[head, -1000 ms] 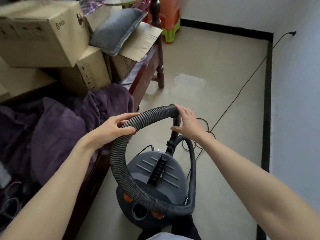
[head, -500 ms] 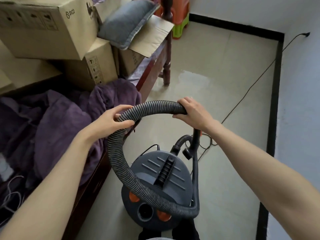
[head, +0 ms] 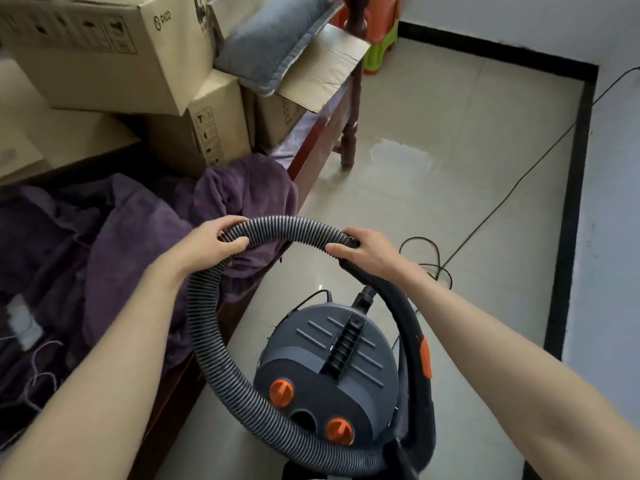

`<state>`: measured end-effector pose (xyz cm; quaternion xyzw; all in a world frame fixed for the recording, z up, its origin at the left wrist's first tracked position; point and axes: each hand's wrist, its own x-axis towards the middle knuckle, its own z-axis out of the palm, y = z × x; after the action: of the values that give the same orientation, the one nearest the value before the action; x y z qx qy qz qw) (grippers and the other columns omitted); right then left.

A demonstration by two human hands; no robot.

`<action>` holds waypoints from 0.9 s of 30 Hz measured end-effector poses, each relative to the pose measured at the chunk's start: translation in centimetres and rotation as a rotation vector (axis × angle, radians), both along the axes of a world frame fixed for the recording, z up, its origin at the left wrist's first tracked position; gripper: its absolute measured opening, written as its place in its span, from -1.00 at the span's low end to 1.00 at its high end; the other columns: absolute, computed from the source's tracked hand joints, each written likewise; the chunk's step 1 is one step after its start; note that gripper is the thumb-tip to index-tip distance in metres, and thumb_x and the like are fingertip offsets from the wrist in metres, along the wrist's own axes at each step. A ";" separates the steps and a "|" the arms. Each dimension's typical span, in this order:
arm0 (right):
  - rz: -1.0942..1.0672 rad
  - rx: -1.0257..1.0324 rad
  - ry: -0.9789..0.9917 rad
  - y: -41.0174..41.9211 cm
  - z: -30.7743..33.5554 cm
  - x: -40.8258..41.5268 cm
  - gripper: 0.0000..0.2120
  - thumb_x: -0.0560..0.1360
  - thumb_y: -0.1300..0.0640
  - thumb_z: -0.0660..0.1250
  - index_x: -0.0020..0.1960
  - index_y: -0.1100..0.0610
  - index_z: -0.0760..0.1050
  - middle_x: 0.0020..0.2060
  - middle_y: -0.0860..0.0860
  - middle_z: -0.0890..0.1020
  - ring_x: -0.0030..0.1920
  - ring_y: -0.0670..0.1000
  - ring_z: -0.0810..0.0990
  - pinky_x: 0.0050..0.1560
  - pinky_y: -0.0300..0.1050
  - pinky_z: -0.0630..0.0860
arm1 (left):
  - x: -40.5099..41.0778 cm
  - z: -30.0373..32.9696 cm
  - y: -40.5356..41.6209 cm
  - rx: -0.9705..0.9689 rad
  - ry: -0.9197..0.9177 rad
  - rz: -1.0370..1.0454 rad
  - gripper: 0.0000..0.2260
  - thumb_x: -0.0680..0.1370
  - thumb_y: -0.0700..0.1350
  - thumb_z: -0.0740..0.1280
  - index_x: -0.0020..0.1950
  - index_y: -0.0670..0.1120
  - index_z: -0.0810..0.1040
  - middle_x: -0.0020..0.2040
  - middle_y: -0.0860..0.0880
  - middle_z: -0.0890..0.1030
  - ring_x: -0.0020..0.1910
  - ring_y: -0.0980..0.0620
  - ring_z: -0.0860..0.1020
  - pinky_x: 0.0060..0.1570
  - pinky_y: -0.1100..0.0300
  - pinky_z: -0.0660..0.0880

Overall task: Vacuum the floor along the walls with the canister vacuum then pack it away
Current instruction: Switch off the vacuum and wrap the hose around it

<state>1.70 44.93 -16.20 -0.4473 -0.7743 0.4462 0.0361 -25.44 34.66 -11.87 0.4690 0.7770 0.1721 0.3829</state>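
At nine o'clock a rumpled purple blanket (head: 114, 244) of plush, fuzzy cloth covers the bed (head: 311, 147), whose dark red wooden frame runs up toward twelve. Above it, at ten to eleven o'clock, stiff brown cardboard boxes (head: 104, 46) are stacked, with a soft grey pillow (head: 273, 39) lying across the right-hand ones.

The left hand (head: 211, 247) has a closed grip on the hose (head: 204, 341): fingers curl over the top and the thumb wraps underneath the ribbed, dark grey corrugated tube. From there the hose arches across to the right hand (head: 367, 252) and also sweeps down in a wide loop toward six o'clock, passing in front of the canister.

The canister vacuum (head: 325, 372) sits on the floor (head: 450, 150) at about five to six o'clock, just beside the bed's edge. Its body is round, matt dark grey plastic, with a black ridged handle along the top, two orange knobs and a round open port between them.

The right hand's grip is likewise closed, fingers curled over the point where the ribbed hose meets the smooth black curved wand handle (head: 412, 327), which bends downward past the canister and carries an orange slider.

A thin black power cord (head: 519, 181) lies coiled at three o'clock and runs diagonally toward one o'clock across glossy beige tiles, up to the pale wall edged with a black skirting.
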 end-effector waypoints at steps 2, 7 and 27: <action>-0.031 -0.028 -0.022 -0.6 -1.7 0.3 -0.68 0.53 -0.18 0.31 -0.01 0.09 0.52 -0.31 -0.10 0.56 -0.26 -0.08 0.52 -0.29 -0.24 0.35 | 1.0 -2.8 -0.8 -0.050 0.134 -0.046 -0.59 0.51 -0.05 0.34 0.35 0.12 0.39 0.06 0.03 0.58 0.06 -0.01 0.55 0.09 0.07 0.47; -0.059 -0.118 -0.126 -3.0 -7.2 1.5 -0.67 0.51 -0.23 0.30 -0.04 0.05 0.53 -0.29 -0.06 0.59 -0.16 0.04 0.58 -0.19 -0.12 0.41 | 4.2 -9.4 -2.8 -0.123 0.337 -0.134 -0.47 0.54 -0.06 0.28 0.48 0.16 0.22 0.22 -0.10 0.43 0.19 -0.15 0.46 0.16 -0.07 0.42; 0.084 -0.002 -0.354 -3.9 -16.6 7.7 -0.52 0.47 -0.27 0.32 0.13 0.11 0.54 -0.16 0.11 0.67 -0.05 0.19 0.62 -0.07 -0.02 0.47 | 13.2 -21.2 -0.5 0.057 0.167 -0.364 -0.62 0.60 -0.01 0.23 0.43 0.05 0.38 0.32 -0.02 0.46 0.30 -0.05 0.41 0.33 0.01 0.25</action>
<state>9.45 41.04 -32.84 -0.4861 -0.7862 0.3622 -0.1200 -12.29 34.20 -33.03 0.6251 0.7032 0.0823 0.3287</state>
